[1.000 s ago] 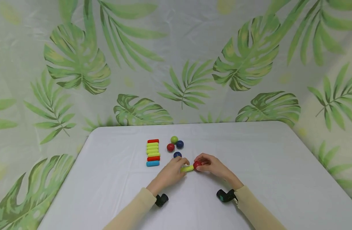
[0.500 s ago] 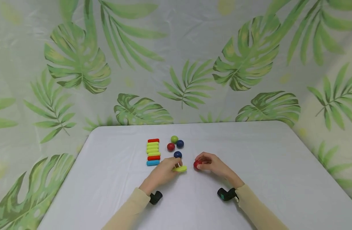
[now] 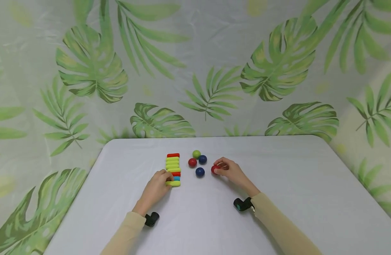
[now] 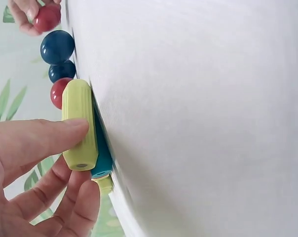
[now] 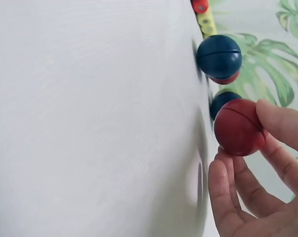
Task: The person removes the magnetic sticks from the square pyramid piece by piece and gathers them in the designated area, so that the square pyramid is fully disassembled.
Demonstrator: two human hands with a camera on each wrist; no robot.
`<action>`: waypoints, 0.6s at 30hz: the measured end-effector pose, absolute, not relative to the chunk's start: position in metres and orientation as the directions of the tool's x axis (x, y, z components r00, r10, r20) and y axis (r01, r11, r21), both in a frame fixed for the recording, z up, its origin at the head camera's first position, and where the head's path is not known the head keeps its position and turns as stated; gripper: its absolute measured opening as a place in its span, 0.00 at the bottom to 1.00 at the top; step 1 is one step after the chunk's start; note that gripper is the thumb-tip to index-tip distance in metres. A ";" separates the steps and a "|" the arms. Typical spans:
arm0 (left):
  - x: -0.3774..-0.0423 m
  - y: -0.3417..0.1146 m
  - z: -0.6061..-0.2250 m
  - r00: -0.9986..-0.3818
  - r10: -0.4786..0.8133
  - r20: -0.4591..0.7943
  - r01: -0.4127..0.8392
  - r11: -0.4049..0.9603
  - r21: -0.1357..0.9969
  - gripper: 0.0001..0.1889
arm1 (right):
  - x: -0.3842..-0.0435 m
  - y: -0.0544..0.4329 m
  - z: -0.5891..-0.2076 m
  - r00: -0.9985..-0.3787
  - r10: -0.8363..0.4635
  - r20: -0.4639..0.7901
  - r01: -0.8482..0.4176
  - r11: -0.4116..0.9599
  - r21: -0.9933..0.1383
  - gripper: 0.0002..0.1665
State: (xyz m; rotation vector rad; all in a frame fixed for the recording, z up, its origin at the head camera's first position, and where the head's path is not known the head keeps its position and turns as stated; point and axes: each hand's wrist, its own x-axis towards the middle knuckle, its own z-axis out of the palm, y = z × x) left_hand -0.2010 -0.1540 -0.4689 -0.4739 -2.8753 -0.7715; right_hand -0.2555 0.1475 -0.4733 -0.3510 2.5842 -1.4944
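My left hand (image 3: pixel 157 186) pinches a ribbed yellow-green stick (image 4: pixel 78 103) between thumb and fingers; a hole shows in its end. The stick lies alongside a blue stick (image 4: pixel 103 155) at the near end of a column of sticks. Above the blue one in the head view come a red stick (image 3: pixel 176 174), several yellow ones (image 3: pixel 172 166) and another red stick (image 3: pixel 173 155). With thumb and fingertips, my right hand (image 3: pixel 232 173) holds a red ball (image 5: pixel 238 127) with a seam line, just over the white tabletop. A blue ball (image 3: pixel 200 172) sits to its left.
Behind that blue ball, a green ball (image 3: pixel 196 154), a second blue ball (image 3: pixel 202 159) and a red one (image 3: pixel 192 162) cluster together. A white cloth covers the table (image 3: pixel 278 170). At its far edge hangs a leaf-patterned curtain (image 3: pixel 208 88).
The left hand has carried the yellow-green stick away from the red ball, leftward to the near end of the column. The right hand has moved the red ball slightly farther back, beside the blue ball.
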 end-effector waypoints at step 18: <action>-0.203 -0.161 -0.463 -0.943 0.307 0.125 0.324 0.771 0.548 0.11 | -0.271 0.127 -0.472 -0.974 -0.225 0.016 -0.145 0.571 -0.808 0.15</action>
